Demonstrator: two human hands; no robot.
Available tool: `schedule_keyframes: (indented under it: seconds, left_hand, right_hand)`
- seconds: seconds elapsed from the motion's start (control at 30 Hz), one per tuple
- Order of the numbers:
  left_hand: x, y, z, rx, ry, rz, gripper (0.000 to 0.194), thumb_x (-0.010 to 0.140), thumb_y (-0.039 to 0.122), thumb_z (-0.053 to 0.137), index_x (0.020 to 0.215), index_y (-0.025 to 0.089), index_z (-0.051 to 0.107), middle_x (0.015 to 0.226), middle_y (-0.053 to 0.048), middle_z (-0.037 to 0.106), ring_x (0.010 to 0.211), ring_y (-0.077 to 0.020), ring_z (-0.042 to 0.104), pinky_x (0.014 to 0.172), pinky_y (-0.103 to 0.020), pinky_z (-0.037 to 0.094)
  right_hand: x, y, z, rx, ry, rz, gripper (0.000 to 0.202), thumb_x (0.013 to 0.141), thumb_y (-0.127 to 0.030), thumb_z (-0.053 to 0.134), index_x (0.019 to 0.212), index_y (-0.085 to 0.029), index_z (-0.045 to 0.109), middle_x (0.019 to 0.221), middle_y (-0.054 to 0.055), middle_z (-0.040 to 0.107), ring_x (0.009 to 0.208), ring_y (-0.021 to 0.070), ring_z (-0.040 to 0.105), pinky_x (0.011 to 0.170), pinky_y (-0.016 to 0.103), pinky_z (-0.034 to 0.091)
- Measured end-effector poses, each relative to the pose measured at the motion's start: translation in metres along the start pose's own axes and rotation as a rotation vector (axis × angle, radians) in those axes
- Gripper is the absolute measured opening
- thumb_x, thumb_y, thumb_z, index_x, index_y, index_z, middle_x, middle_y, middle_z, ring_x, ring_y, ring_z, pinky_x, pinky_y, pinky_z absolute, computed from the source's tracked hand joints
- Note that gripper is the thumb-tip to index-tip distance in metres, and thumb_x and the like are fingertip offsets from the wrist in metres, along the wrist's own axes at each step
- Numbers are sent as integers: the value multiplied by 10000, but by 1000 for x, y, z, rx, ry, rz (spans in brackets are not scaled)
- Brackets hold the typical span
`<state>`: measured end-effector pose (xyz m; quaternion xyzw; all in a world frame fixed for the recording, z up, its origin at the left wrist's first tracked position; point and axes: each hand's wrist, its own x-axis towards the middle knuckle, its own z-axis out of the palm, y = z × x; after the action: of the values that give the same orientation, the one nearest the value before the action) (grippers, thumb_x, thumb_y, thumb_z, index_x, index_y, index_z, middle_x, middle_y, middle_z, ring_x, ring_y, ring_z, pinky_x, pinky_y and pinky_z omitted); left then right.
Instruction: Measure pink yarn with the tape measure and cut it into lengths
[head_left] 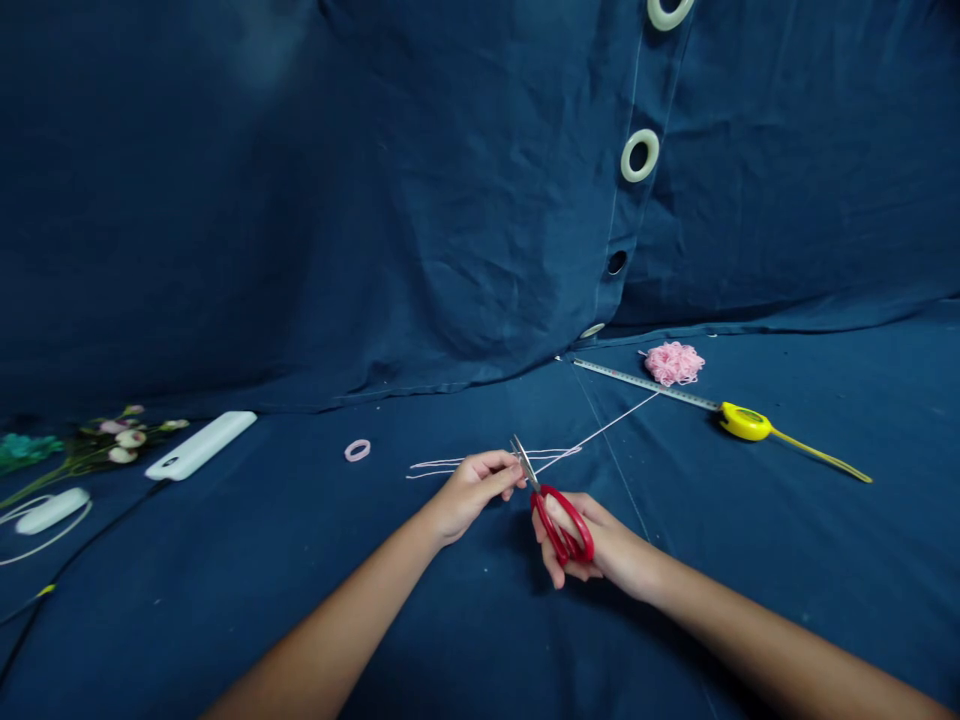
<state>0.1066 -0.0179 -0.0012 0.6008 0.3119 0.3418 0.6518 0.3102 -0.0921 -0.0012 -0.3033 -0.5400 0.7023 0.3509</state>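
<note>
My right hand (581, 535) grips a pair of red-handled scissors (564, 525), its fingers in the loops. The metal blades point up and to the left, right at the fingertips of my left hand (478, 487). Those fingers are pinched on pale pink yarn (616, 417). One length of yarn runs from there up to the pink yarn bundle (675, 363) at the back right. More strands lie on the cloth behind and left of my left hand. Whether the blades are closed on the yarn, I cannot tell.
A yellow tape measure (744, 421) lies at right, its blade drawn out leftward past the yarn bundle. Left are a small pink ring (358, 450), a white power bank (201, 446) with a black cable, a white device (52, 511) and artificial flowers (124, 438). A blue curtain (450, 200) hangs behind.
</note>
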Motion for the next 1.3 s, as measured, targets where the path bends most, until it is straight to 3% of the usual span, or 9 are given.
schedule_keyframes:
  seconds: [0.1, 0.27, 0.47, 0.63, 0.83, 1.0, 1.17, 1.3]
  left_hand:
    - [0, 1, 1, 16, 3, 3, 288, 921, 422, 745, 879, 137, 736, 827, -40, 644, 714, -118, 495, 704, -254, 371]
    - [3, -1, 0, -182, 126, -21, 302, 882, 436, 787, 922, 150, 700, 873, -32, 632, 705, -103, 484, 677, -244, 354]
    - [0, 1, 2, 8, 6, -1, 305, 941, 433, 722, 878, 137, 684, 846, -42, 652, 683, -103, 462, 675, -253, 336]
    - [2, 1, 2, -215, 114, 1, 299, 894, 431, 778, 925, 155, 669, 869, -30, 634, 708, -104, 472, 659, -243, 325]
    - [0, 1, 3, -22, 20, -12, 315, 930, 447, 733, 891, 140, 674, 851, -52, 669, 708, -116, 479, 692, -259, 345]
    - [1, 2, 2, -213, 108, -21, 332, 866, 455, 799, 909, 156, 660, 848, -32, 635, 721, -118, 492, 688, -252, 343]
    - [0, 1, 3, -49, 36, -5, 320, 910, 456, 750, 882, 146, 676, 839, -49, 660, 724, -129, 491, 706, -268, 353]
    - [1, -1, 2, -179, 83, -9, 311, 882, 446, 785, 918, 158, 673, 851, -31, 645, 732, -119, 500, 707, -255, 352]
  right_hand:
    - [-1, 0, -1, 5, -2, -4, 569, 984, -726, 462, 930, -170, 570, 599, 22, 664, 390, 72, 362, 372, 192, 223]
    - [-3, -3, 1, -29, -3, -17, 596, 953, -769, 470, 894, -181, 551, 591, 5, 633, 405, 69, 354, 385, 189, 225]
    - [-2, -3, 3, -30, 21, -17, 617, 942, -789, 460, 863, -182, 541, 569, 5, 619, 396, 69, 351, 384, 189, 221]
    - [-2, -1, 1, -23, 3, -31, 595, 958, -764, 466, 885, -178, 547, 579, 4, 616, 405, 69, 342, 385, 193, 198]
    - [-1, -1, 1, -27, 10, -44, 607, 952, -776, 459, 867, -180, 537, 571, 8, 616, 398, 69, 347, 388, 194, 213]
    - [-2, 0, 1, -29, -2, -51, 581, 970, -748, 463, 892, -179, 548, 588, 6, 614, 423, 74, 353, 397, 195, 210]
    - [-3, -1, 1, -45, 2, -63, 609, 959, -776, 445, 870, -181, 541, 574, 6, 610, 412, 74, 351, 403, 204, 225]
    - [-3, -3, 1, -58, 15, -56, 614, 952, -783, 450, 875, -181, 541, 587, 2, 601, 426, 77, 353, 408, 208, 214]
